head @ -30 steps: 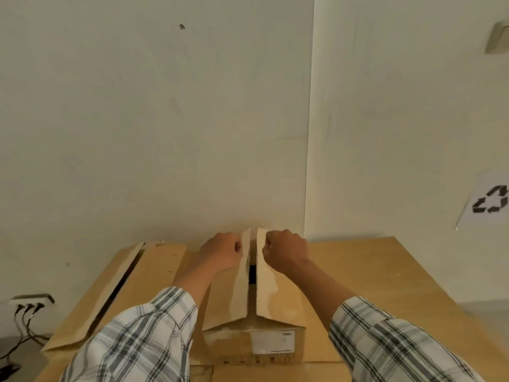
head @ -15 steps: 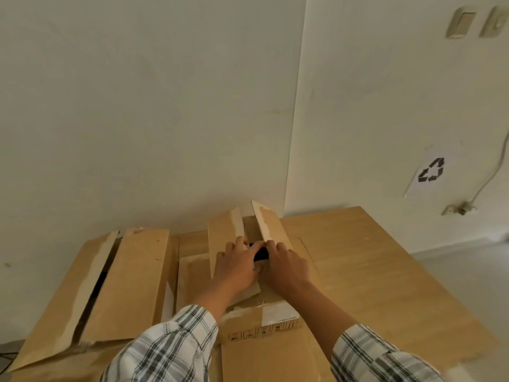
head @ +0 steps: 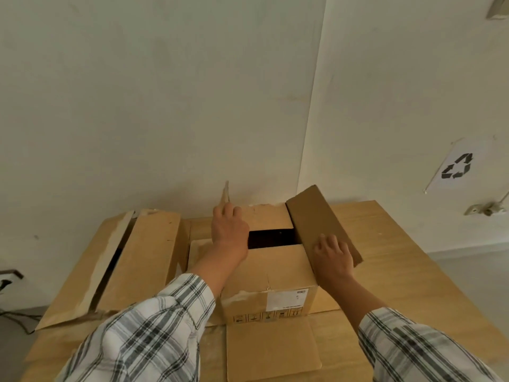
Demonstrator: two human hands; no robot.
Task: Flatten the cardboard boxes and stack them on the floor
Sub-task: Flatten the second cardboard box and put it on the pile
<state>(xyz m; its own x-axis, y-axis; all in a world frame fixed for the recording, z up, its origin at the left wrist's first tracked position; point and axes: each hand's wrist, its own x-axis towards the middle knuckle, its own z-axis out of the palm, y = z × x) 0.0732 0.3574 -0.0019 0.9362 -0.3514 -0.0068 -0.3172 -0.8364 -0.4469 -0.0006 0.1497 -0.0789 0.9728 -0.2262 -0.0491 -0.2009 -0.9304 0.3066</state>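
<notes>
A small brown cardboard box [head: 271, 274] with a white label stands in the middle of a wooden table [head: 407, 260]. Its top is spread apart and a dark gap shows inside. My left hand [head: 228, 230] rests flat against the upright left flap [head: 225, 193], fingers extended. My right hand [head: 332, 257] presses with spread fingers on the right flap [head: 316, 216], which tilts outward. A larger box [head: 143, 257] sits to the left, its top flaps partly parted. The small box's lower front flap [head: 271, 351] lies flat toward me.
The table stands in a corner between two white walls. A paper with a recycling symbol [head: 457, 166] hangs on the right wall above a socket and cable [head: 484, 208]. A power outlet with plugs [head: 8, 277] is low on the left wall. Grey floor shows at right.
Both hands, close together at the centre seam before, have moved apart. The two top flaps have swung outward, exposing the dark inside of the box.
</notes>
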